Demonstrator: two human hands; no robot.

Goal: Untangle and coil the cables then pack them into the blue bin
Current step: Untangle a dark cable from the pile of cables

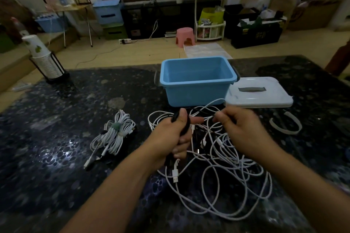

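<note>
The left hand (177,134) is curled into a fist round a bunch of black cable, thumb on top, white plug ends dangling below it. The right hand (239,128) pinches a strand running across to the left; its fingertips are hidden, so I cannot tell which colour cable it holds. Beneath and nearest the person sprawls the loose tangle of thin white and black charging cables (223,179) on the dark pebble-patterned counter (56,138). These look light, limp and springy, likely to slide and re-knot; holding near a plug and feeding slack through would probably serve best. To the left lies a white cable bundle (113,134), already coiled and tied with a greenish strap. A white curved band (286,125) lies to the right. Farther back stands the empty open blue plastic bin (197,81), its white lid with a grey handle (259,94) just beside it.
</note>
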